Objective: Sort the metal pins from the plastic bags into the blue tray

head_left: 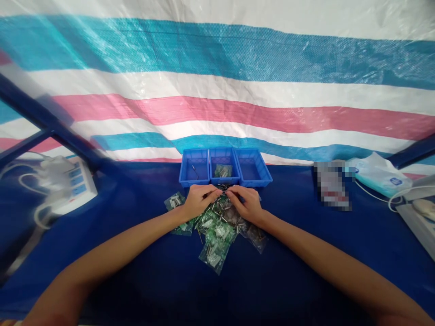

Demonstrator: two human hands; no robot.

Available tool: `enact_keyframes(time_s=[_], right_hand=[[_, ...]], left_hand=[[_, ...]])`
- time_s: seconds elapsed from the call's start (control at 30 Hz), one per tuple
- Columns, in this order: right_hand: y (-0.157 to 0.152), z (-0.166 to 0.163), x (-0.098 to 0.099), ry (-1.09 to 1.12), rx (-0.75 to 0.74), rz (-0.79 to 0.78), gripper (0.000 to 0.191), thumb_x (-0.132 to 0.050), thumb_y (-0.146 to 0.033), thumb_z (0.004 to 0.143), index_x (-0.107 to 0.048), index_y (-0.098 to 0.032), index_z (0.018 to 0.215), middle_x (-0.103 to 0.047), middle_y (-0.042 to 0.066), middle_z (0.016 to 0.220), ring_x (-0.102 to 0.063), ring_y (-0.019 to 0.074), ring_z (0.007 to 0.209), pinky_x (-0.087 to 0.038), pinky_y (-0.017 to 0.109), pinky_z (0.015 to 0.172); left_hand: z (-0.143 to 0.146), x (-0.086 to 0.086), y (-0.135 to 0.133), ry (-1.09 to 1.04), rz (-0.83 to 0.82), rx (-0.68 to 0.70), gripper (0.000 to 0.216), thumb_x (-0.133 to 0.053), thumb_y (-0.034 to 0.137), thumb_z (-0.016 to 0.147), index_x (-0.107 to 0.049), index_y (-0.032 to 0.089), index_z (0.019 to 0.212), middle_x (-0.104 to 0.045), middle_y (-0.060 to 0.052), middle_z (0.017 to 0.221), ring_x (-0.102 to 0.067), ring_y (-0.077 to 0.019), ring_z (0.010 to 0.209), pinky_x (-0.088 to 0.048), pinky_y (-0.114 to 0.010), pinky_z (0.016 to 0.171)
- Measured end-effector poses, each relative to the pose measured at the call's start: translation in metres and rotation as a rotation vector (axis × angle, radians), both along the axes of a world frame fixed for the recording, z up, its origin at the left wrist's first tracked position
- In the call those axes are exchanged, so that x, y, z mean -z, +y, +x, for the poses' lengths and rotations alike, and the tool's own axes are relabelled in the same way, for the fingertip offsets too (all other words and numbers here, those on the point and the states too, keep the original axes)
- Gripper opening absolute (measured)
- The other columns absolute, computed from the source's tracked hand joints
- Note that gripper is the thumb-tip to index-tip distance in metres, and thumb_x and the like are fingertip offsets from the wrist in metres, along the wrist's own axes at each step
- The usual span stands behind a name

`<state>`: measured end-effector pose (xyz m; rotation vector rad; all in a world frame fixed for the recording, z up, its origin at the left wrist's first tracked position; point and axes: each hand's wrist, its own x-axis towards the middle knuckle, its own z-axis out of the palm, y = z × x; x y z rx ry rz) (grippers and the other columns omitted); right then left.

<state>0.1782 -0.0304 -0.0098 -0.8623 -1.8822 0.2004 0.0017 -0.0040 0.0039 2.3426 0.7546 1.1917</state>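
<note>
My left hand [202, 199] and my right hand [246, 202] face each other over a heap of small clear plastic bags [217, 235] and loose thin metal pins. Both hands are closed in a pinch, fingertips almost meeting. What sits between the fingertips is too small to name. Just behind my hands stand three blue bins in a row. A thin metal piece lies in the left bin [193, 182], and a small bag of metal pieces [223, 170] lies in the middle bin [234, 180]. Nothing shows inside the right bin [256, 182].
A white power strip [79, 188] with plugs and cables stands on the blue table [136, 280] at the left. Toward the right are a blurred-out item [331, 185], a plastic packet [380, 176] and a pale device with a cable. Striped sheeting hangs behind the table.
</note>
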Motion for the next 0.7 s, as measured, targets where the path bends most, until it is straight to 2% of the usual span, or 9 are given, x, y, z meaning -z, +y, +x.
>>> enact_keyframes(time_s=[0.4,0.7], right_hand=[[-0.0013,0.0,0.0023,0.028,0.03,-0.031,0.012,-0.048,-0.022,0.087,-0.059,-0.017,0.088,-0.064,0.001,0.062,-0.057,0.0105,0.048,-0.044,0.021,0.047],[0.0002,-0.0002,0.0039,0.029,0.052,-0.012,0.013,-0.048,-0.023,0.088,-0.06,-0.017,0.086,-0.065,0.001,0.061,-0.059,0.0109,0.049,-0.045,0.021,0.047]], left_hand=[[-0.0007,0.0017,0.0003,-0.003,0.002,0.0,0.038,-0.049,0.027,0.089,-0.054,0.013,0.054,-0.052,0.003,0.045,-0.047,-0.0053,0.041,-0.034,-0.016,0.046],[-0.0015,0.0027,0.0003,-0.004,-0.002,0.0,0.041,-0.048,0.027,0.089,-0.052,0.012,0.052,-0.051,0.003,0.043,-0.046,-0.0049,0.04,-0.034,-0.016,0.045]])
